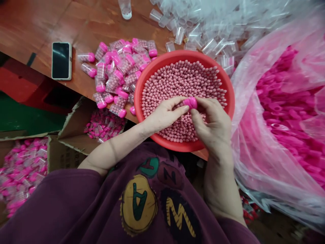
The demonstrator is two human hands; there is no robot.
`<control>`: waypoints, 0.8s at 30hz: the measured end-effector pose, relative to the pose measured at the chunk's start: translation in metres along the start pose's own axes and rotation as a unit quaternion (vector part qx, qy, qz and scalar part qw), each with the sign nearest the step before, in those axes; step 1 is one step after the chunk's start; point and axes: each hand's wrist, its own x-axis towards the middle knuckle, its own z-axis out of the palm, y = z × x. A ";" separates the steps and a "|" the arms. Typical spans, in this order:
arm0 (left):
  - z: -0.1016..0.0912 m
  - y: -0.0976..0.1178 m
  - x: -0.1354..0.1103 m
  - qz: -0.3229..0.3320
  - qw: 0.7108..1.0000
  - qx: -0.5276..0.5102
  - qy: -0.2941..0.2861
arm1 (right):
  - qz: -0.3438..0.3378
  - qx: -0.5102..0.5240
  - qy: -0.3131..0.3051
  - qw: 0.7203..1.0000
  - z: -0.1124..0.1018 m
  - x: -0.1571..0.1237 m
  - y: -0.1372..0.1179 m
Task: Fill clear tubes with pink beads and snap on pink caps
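The left hand (165, 115) and right hand (212, 127) meet low over the red basin (137, 96), so spilled pink beads (182, 79) would likely drop back in. Their fingertips pinch a pink cap (190, 102) together. Filled tubes (119, 71) lie piled just beside the basin.

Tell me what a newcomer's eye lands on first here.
First, the red basin at the centre, heaped with small pink beads, where the left hand and right hand pinch a pink cap between them. Next, a clear bag of bright pink caps fills the right side, and a pile of pink-capped clear vials lies on the wooden table left of the basin.
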 end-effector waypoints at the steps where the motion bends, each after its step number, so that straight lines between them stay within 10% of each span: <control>1: 0.000 -0.001 0.000 0.000 1.000 0.005 0.005 | -0.008 -0.047 -0.017 0.999 0.003 -0.001 -0.006; 7: 0.003 -0.003 0.003 -0.025 0.997 0.053 0.044 | 0.030 -0.286 -0.039 0.957 0.029 -0.002 -0.020; 24: 0.011 0.007 0.005 -0.106 0.991 -0.001 0.084 | -0.004 -0.299 -0.049 0.953 0.050 0.005 0.004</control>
